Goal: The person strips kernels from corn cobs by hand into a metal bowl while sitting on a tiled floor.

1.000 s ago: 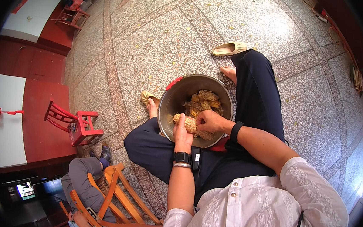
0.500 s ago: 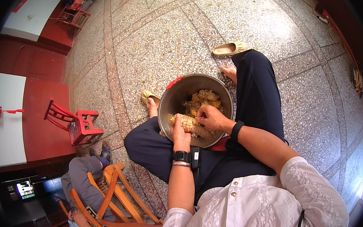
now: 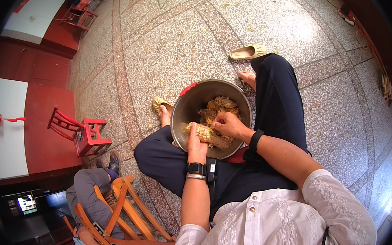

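A corn cob (image 3: pixel 214 138) lies slantwise over the near part of a deep metal pot (image 3: pixel 183 107). Part of the cob carries pale yellow kernels; its right end looks stripped. My left hand (image 3: pixel 196 146) is closed round its left end, thumb along the top. Against the cob's upper side, my right hand (image 3: pixel 231 125) has its fingers curled in a pinch; any loose kernels in them are hidden. Further down in the pot lie several other corn cobs (image 3: pixel 223 103), partly covered by my right hand. The pot has a red piece (image 3: pixel 188 89) on its rim.
My knees flank the pot on a speckled stone floor (image 3: pixel 171 46). Two tan shoes stand nearby, one (image 3: pixel 248 52) beyond my right foot. At left are a small red chair (image 3: pixel 89 136) and another person in a wooden chair (image 3: pixel 127 199). Cables run along the right wall.
My right hand's fingers have shifted slightly along the cob. The cob has turned a little in my left hand, which stays in place.
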Action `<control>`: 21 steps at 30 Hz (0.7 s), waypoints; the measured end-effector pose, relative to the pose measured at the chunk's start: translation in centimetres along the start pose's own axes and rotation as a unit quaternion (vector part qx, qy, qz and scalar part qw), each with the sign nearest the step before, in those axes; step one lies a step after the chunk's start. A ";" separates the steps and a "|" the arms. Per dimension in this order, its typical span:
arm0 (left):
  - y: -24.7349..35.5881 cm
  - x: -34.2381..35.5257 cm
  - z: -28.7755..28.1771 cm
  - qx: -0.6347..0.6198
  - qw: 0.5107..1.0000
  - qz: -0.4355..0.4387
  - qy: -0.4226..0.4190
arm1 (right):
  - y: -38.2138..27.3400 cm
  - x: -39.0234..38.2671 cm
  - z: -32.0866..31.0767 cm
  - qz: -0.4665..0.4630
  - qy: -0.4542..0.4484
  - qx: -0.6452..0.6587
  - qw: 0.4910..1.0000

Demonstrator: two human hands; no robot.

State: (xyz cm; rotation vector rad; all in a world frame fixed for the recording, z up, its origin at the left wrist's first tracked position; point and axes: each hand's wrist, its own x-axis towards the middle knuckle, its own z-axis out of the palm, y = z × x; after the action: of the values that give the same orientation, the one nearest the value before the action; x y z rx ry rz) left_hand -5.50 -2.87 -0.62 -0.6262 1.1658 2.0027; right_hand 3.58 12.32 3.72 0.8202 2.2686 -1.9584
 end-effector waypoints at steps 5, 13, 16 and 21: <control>0.2 -0.8 0.9 0.015 1.000 -0.012 -0.020 | -0.2 -0.4 0.0 -0.028 -0.053 0.004 0.998; 0.2 -0.7 0.8 0.028 0.999 -0.018 -0.040 | -0.7 -0.7 -0.1 -0.031 -0.077 -0.011 0.996; 0.1 -0.7 0.6 0.030 0.999 -0.012 -0.044 | -0.6 -0.6 0.0 -0.034 -0.078 -0.001 0.996; 0.0 -0.8 0.8 0.018 0.999 -0.001 -0.051 | 0.4 -0.1 0.2 -0.056 -0.082 0.003 0.995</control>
State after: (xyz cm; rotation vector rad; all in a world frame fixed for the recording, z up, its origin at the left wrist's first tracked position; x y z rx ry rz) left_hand -5.03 -2.46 0.37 -0.5022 1.1372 1.9826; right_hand 3.81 12.10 3.37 0.5225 2.2600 -1.9958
